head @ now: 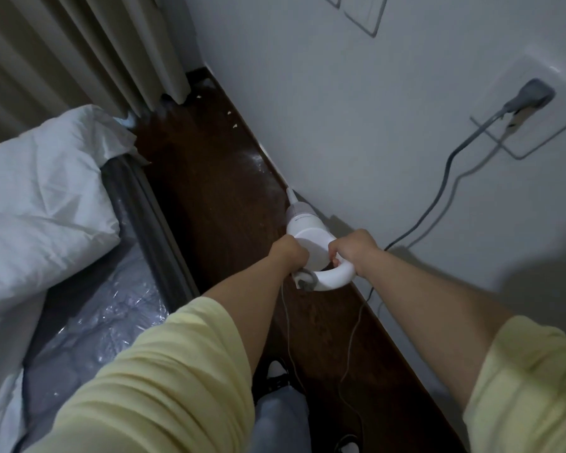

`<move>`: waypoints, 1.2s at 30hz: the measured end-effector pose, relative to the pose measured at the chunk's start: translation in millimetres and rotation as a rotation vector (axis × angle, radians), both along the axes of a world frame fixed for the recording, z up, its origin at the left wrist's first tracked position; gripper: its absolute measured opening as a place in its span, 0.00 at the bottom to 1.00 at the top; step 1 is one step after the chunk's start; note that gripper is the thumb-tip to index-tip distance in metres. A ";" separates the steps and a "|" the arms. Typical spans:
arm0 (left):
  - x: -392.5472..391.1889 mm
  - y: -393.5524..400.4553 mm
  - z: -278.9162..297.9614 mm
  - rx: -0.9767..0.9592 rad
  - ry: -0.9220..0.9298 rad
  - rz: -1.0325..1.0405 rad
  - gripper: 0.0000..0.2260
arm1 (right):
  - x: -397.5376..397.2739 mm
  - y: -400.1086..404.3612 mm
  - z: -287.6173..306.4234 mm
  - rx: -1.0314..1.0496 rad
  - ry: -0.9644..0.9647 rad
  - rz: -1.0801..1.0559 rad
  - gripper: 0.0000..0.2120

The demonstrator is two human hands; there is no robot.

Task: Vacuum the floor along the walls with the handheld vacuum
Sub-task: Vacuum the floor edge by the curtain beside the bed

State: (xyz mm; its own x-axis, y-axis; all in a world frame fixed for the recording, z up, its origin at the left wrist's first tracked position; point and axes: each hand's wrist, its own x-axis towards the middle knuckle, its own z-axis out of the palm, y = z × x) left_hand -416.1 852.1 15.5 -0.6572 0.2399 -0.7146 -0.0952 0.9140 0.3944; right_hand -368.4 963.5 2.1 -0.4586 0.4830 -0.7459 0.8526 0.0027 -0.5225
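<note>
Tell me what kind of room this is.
Probably a bedroom: a plastic-wrapped mattress with white bedding on it, curtains in the corner, and a dark wood floor along a white wall.

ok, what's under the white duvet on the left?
Under the white duvet shows a mattress in clear plastic wrap, its dark edge running beside the floor. Whatever lies further under the duvet's bulk is covered.

The handheld vacuum (307,235) lies between bed (62,207) on the left and wall (356,109) on the right.
</note>
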 end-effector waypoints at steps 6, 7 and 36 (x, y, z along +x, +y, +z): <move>42.8 -0.5 7.1 0.015 0.007 -0.017 0.16 | 43.0 0.6 2.9 0.007 -0.012 -0.005 0.11; 52.7 0.2 7.8 0.015 0.006 -0.021 0.16 | 52.8 1.6 3.3 0.008 -0.010 -0.006 0.13; 214.0 -40.3 12.3 0.059 -0.022 0.117 0.15 | 206.9 -34.8 19.5 0.078 -0.056 0.094 0.11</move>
State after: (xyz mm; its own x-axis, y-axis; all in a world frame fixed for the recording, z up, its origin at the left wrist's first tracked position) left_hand -202.1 811.8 27.8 -0.6675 0.2045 -0.7159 -0.2094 0.8712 0.4441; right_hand -161.5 928.8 21.6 -0.4630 0.4978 -0.7334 0.8747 0.1226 -0.4689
